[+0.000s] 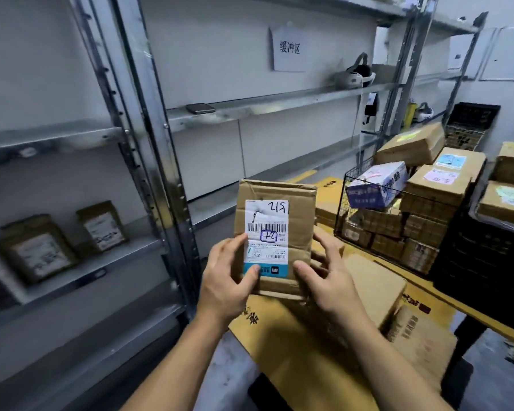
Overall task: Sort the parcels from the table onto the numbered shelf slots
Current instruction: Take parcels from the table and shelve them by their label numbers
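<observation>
I hold a small brown cardboard parcel (297,212) upright in front of me, its white shipping label with barcodes and handwritten numbers facing me upside down. My left hand (229,277) grips its lower left edge, thumb over the label. My right hand (330,280) grips the lower right edge, thumb on the front face. Below the parcel lies the cardboard-covered table (279,345) with another brown parcel (377,289) on it. Metal shelving (149,149) stands to the left; two labelled parcels (36,250) (101,226) sit on a lower left shelf.
A wire basket (389,229) full of brown boxes stands at the right, with a blue-and-white box (377,185) on top and more stacked parcels (439,185) beside it. A headset (353,74) and a dark phone (200,108) rest on upper shelves. A paper sign (290,48) hangs on the wall.
</observation>
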Motion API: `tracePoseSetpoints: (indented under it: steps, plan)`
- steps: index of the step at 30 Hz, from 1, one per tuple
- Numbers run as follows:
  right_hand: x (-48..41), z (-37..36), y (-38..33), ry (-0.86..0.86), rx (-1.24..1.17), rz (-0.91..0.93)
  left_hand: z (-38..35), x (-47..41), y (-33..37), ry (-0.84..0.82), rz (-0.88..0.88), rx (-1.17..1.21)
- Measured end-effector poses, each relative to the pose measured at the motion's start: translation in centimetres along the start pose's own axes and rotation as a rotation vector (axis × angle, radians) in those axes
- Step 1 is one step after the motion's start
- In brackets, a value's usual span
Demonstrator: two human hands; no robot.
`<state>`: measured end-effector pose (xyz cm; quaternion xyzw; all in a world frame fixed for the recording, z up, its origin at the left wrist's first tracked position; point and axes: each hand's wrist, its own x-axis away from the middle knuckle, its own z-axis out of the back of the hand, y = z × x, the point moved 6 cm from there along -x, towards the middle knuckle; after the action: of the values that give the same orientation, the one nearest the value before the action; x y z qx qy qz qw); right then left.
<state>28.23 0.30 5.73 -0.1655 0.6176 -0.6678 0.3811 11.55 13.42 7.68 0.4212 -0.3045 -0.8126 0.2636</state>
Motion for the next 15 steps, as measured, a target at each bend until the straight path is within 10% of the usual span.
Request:
tracePoseSetpoints:
  steps: [15]
  plan:
    - [4.1,-26.0,-9.1,-0.295,-0.053,0.100,24.6,8.2,-6.6,0.227,0.209,-0.270]
